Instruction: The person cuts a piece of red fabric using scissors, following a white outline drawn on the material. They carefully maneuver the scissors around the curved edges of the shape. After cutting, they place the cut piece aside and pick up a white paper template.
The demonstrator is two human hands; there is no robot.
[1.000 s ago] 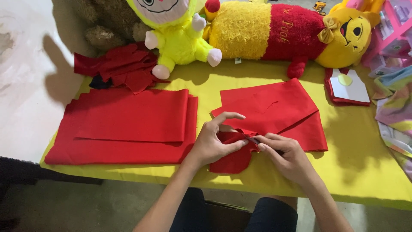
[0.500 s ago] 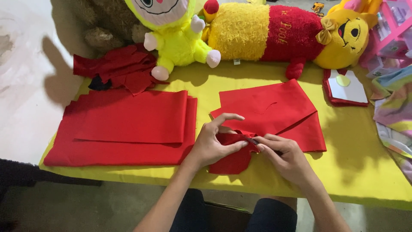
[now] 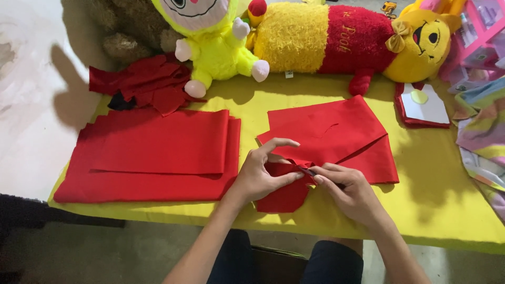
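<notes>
At the near edge of the yellow counter (image 3: 436, 210), the left hand (image 3: 260, 176) and the right hand (image 3: 352, 192) meet over a small rounded red felt piece (image 3: 284, 197). The left grip is closed, thumb and fingers pinching the piece's upper edge. The right grip is narrow, pinching a thin dark tool, possibly scissors or a needle; the view does not settle which. Judged from the layout, the work is at an early stage: one small piece is in hand, and most felt remains whole. Behind the hands lie loose red felt sheets (image 3: 336, 131); to the left, a folded red felt stack (image 3: 152, 152). Farther back sit red felt scraps (image 3: 142, 84), a yellow-green plush doll (image 3: 215, 47) and a yellow-and-red plush bear (image 3: 347, 39).
</notes>
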